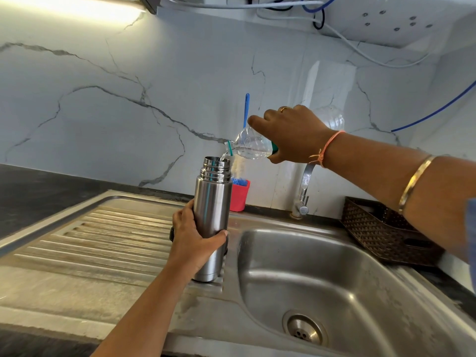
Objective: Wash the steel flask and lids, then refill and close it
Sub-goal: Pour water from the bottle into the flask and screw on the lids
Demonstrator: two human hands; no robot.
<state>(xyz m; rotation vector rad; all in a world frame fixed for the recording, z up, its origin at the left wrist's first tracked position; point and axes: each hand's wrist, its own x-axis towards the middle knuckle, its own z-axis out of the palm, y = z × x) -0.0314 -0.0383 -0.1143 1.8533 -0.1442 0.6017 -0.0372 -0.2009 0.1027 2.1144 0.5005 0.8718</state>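
The steel flask [212,202] stands upright and open-mouthed on the ribbed drainboard beside the sink basin. My left hand [192,239] grips its lower body. My right hand [292,134] holds a clear plastic bottle [251,146] tipped neck-down over the flask. A thin stream of water runs from the bottle's neck into the flask's mouth. A dark object peeks out behind my left hand; I cannot tell whether it is a lid.
The steel sink basin [334,274] with its drain lies to the right, the tap [304,191] behind it. A pink cup [239,195] holding a blue-handled bottle brush stands behind the flask. A brown woven basket [381,228] sits at the right. The drainboard [108,238] stretches left.
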